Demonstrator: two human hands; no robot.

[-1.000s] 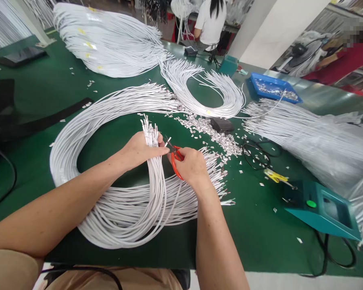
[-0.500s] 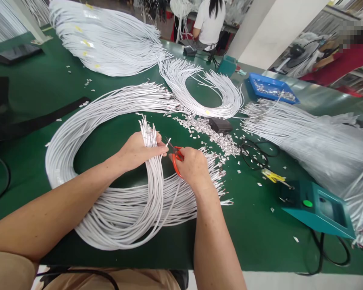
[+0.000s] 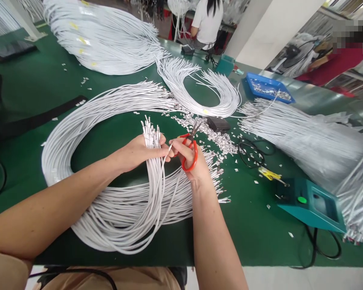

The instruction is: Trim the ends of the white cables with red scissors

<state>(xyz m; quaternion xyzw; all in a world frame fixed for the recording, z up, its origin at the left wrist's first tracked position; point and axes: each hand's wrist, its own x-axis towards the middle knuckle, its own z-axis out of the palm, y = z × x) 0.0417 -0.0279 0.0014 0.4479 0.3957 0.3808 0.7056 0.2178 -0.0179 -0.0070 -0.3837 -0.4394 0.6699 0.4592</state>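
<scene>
My left hand is closed around the end of a bunch of white cables, whose tips stick up above the fist. One cable end stands out to the right, between my left thumb and the fingertips of my right hand. In my right hand sit scissors with red handles, blades pointing up and away from the cable. The rest of the coil curves around below both hands on the green table.
Beyond the hands lie small silvery-white scraps and a black block. A blue tray stands at the back right. At right are a teal machine, yellow-handled cutters and bagged cables. Two people work farther off.
The scissors have turned in my right hand, from blades at the cable end to blades pointing up. My right fingertips have come to the single cable end. My left hand keeps its hold.
</scene>
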